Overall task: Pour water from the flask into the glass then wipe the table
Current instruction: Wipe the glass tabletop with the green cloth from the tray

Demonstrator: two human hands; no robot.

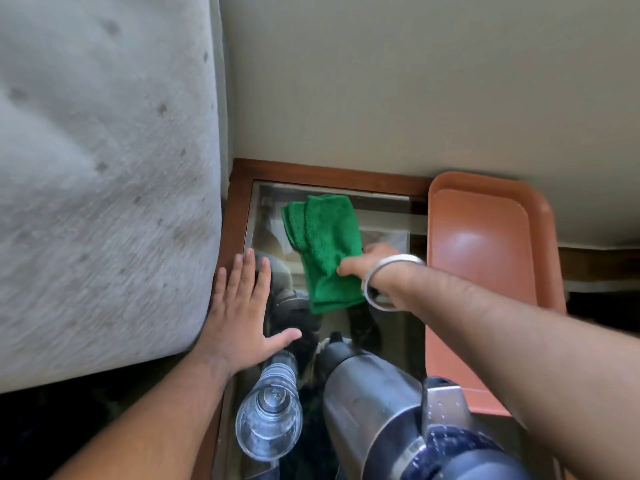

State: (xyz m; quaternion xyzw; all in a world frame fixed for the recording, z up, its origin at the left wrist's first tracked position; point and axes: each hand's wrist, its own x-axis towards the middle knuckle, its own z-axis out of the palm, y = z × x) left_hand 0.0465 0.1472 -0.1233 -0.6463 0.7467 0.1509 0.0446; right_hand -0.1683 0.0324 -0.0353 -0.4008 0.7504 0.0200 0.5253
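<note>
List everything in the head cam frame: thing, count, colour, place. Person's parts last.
cloth: 1, green, folded, on the glass top toward the far side
glass: 1, clear, near edge of the table, left of the flask
flask: 1, steel with dark blue top, near edge, right of the glass
table: 1, brown wood frame with glass top, centre
tray: 1, orange-brown, on the table's right side
mattress: 1, grey-white, stained, left of the table
left hand: 1, flat and open on the table's left edge
right hand: 1, gripping the cloth
bangle: 1, silver, on the right wrist
</note>
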